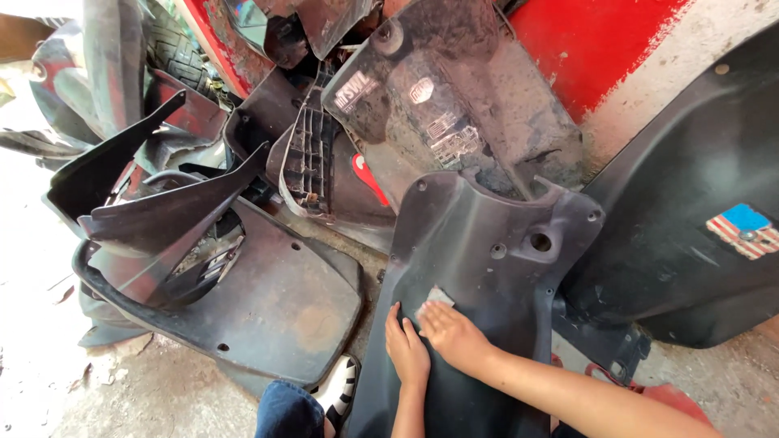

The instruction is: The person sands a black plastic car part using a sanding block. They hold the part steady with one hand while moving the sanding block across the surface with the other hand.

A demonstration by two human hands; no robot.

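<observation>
A large dusty black plastic scooter body panel (479,259) stands upright in front of me, with several screw holes near its top. My right hand (451,334) presses a small grey pad, perhaps sandpaper or a cloth (432,299), flat against the panel's lower middle. Just to its left, my left hand (405,350) lies flat on the panel with fingers together and nothing in it.
More black scooter panels lean around: a flat one (284,308) at left, a curved one (690,219) with a flag sticker at right, a stickered panel (454,105) behind. A red and white wall (600,49) stands at the back. My striped shoe (341,389) rests on the concrete floor.
</observation>
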